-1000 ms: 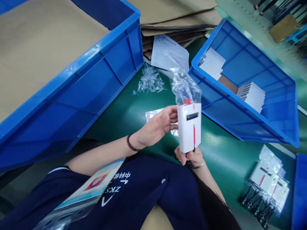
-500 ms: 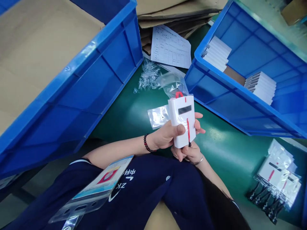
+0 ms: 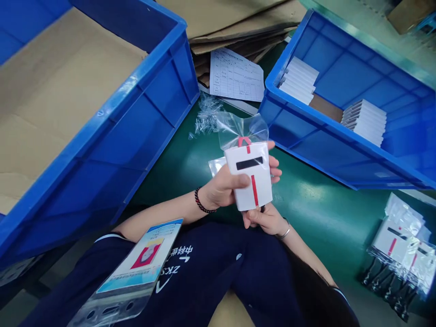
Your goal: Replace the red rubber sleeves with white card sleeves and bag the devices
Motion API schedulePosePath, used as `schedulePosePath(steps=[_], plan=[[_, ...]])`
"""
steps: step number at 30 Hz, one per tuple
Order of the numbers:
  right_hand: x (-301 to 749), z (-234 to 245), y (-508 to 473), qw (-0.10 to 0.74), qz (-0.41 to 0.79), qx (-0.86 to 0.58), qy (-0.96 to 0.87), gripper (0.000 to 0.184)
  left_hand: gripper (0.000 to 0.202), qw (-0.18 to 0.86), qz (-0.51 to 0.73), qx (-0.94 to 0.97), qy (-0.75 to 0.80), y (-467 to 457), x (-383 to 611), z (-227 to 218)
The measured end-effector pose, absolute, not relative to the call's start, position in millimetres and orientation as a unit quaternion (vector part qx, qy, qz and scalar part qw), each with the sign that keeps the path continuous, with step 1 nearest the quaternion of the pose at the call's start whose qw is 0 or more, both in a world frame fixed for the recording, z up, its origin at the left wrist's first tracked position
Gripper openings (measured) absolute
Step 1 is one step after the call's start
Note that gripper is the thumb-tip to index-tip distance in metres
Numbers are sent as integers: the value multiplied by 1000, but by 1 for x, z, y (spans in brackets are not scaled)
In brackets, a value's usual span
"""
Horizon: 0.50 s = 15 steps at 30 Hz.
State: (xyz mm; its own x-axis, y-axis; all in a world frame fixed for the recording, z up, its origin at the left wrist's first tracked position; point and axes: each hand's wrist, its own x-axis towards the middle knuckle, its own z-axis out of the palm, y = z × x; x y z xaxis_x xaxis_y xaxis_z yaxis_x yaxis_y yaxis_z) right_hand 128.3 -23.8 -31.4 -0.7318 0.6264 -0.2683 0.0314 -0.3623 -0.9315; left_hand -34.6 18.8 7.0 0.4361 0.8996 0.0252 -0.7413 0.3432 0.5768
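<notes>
My left hand (image 3: pixel 226 184) is wrapped round a flat white case (image 3: pixel 252 181), its thumb on the front and its fingers showing past the far side. The case has a black window, a red stripe and a red loop at its top. A clear plastic bag (image 3: pixel 243 127) spreads above it. Below the case's lower edge, my right hand (image 3: pixel 267 218) is closed with fingers pinched by a small dark piece; what exactly it grips is mostly hidden. A flat clear bag (image 3: pixel 216 166) lies partly behind my left hand.
Small clear plastic pieces (image 3: pixel 207 116) lie behind my hands, near a printed sheet (image 3: pixel 235 77) and stacked cardboard (image 3: pixel 238 22). A cardboard-lined blue crate (image 3: pixel 160 104) stands left. Another blue crate (image 3: pixel 306 131) holds white cases (image 3: pixel 366 120). Bagged cases with black cords (image 3: pixel 397 243) lie right.
The white case has turned to face the camera more squarely. Its clear bag stands more spread out above the top. Both hands stay at the case, and the view has shifted slightly.
</notes>
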Motion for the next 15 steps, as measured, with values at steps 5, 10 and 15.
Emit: schedulePosePath(steps=[5,10,15], plan=[[126,-35,-30,206,786,-313,-492,58,71,814,463,316,155,-3,-24,-4],[126,-42,-29,225,789,-318,-476,52,65,792,437,387,181,-8,-27,-9],[124,-29,-22,309,745,-345,-479,75,59,767,462,327,302,-12,-27,-8]])
